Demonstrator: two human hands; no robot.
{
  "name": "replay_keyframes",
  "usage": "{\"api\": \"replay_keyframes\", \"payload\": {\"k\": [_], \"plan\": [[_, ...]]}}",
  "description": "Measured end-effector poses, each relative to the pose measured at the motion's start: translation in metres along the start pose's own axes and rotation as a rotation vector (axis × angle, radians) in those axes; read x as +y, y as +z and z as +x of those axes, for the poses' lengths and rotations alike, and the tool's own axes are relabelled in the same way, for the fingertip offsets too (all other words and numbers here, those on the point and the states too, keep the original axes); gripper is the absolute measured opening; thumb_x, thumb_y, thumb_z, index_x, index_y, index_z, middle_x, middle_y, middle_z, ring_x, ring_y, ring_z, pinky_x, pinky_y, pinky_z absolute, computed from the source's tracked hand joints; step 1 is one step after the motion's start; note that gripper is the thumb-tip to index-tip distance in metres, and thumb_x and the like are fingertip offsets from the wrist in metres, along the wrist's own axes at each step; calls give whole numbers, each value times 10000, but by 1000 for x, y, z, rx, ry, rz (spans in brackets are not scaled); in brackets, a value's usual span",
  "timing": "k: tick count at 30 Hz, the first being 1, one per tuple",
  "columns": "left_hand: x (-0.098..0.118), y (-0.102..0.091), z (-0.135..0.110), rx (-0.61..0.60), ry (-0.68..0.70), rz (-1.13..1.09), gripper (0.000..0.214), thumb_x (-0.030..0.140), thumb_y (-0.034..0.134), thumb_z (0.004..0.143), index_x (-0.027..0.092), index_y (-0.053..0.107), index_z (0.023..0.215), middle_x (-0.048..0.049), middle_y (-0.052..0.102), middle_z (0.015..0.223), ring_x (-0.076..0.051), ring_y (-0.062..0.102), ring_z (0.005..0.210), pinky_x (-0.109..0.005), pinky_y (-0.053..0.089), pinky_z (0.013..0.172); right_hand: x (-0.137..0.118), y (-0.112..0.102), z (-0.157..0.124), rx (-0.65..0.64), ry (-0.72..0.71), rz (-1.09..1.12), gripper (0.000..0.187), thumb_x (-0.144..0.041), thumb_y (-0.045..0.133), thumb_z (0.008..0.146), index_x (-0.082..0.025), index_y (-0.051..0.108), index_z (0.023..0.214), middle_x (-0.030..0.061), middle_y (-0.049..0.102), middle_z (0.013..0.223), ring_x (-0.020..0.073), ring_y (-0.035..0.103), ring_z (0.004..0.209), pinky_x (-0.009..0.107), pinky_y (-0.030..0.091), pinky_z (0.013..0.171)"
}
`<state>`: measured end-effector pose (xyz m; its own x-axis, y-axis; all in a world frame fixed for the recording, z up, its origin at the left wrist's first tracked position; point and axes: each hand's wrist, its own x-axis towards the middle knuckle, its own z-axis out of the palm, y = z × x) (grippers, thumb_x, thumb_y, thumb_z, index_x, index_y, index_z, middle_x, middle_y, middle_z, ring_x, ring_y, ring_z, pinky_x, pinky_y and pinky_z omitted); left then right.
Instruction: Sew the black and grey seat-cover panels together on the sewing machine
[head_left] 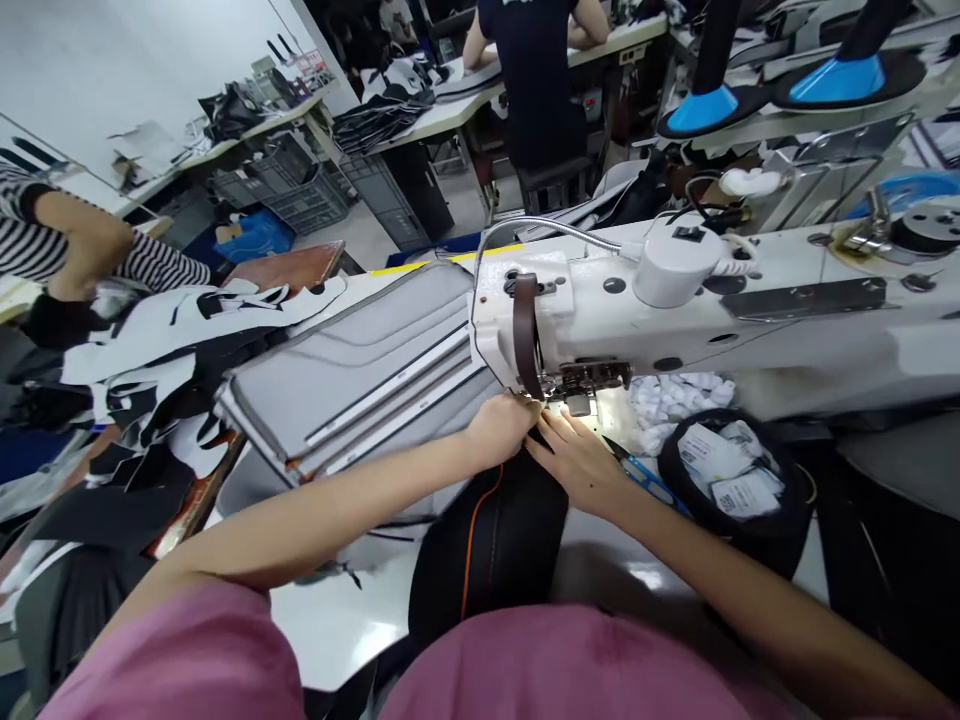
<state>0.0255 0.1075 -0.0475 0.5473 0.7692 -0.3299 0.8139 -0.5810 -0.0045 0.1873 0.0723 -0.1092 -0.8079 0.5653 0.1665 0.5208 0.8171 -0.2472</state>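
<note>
A black fabric piece with an orange piping line and a stitched seam runs from my lap up to the sewing machine head. My left hand is closed on the fabric's upper end, just left of the presser foot; its fingertips are partly hidden. Beside it, my right hand lies flat on the fabric with fingers stretched toward the lit needle area. Blue-handled scissors rest to the right of my right hand.
Grey padded panels lie left of the machine. A black round container holds white labels, with white crumpled bits behind it. Black and white fabric scraps pile at far left. Co-workers sit at other tables.
</note>
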Motion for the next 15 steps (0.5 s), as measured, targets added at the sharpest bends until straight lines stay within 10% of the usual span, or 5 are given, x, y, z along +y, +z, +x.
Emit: {"api": "replay_keyframes", "payload": {"k": [6,15], "plan": [[-11,-18,-28,-308,-196,-55,888,133,662,713,347,275,1483,-136,549,1266,-320,613,1053,-402,501,839,-20,-1,-16,-151,-323,197,791,-333,653,793,-316,285,1493,144,289,1540,401,192,1416,659,142,1097],[8,-20,-10,-224,-270,-306,574,90,496,744,182,528,1309,-108,657,1175,-260,611,1102,-325,481,896,-29,14,1,-144,-131,232,631,-366,643,794,-249,485,1394,178,397,1458,406,212,1398,682,102,1094]]}}
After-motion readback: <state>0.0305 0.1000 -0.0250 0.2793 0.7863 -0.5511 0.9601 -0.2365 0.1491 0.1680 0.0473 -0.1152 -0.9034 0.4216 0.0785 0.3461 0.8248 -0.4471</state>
